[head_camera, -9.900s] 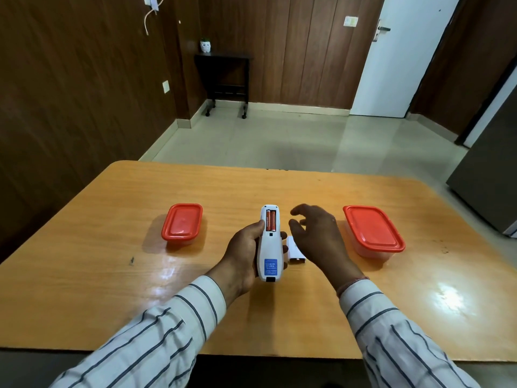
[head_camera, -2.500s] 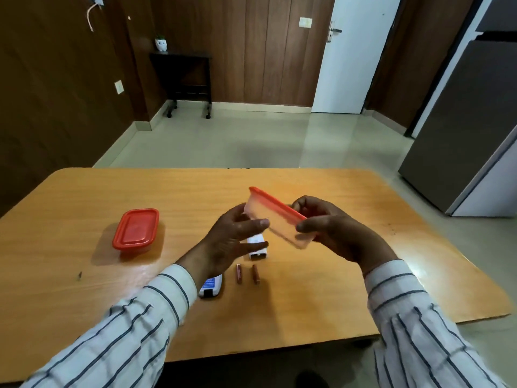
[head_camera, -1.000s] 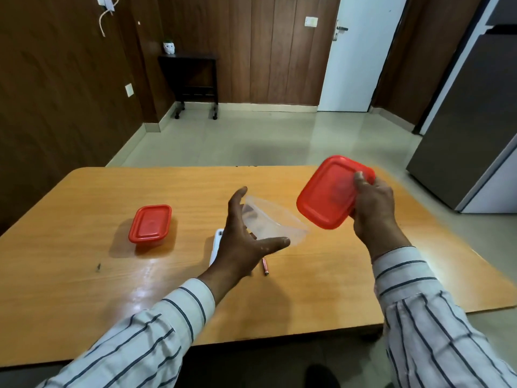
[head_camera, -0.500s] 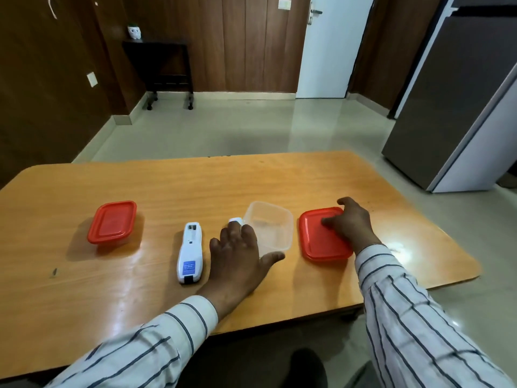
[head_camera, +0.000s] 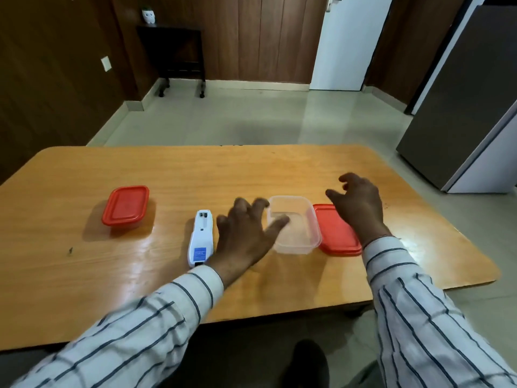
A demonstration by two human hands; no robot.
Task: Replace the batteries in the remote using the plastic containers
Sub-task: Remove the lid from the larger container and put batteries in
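A white remote (head_camera: 201,237) lies back-up on the wooden table (head_camera: 84,275), its battery bay open at the far end. Right of it my left hand (head_camera: 246,233) hovers with fingers spread, its thumb at the near-left rim of a clear open container (head_camera: 296,225). The container's red lid (head_camera: 337,233) lies flat on the table just to its right. My right hand (head_camera: 356,204) is above the lid's far end, fingers apart, holding nothing. A second container with a red lid (head_camera: 126,205) stands closed at the left. The loose batteries and the bay cover are hidden.
The table's right edge runs close to the red lid. A grey fridge (head_camera: 461,107) stands beyond the table on the right. A dark side table (head_camera: 179,51) and a white door (head_camera: 349,43) are at the far wall.
My right hand has lifted off the red lid and its fingers have spread. My left hand has shifted a little toward the clear container. The lid and container rest where they were set down.
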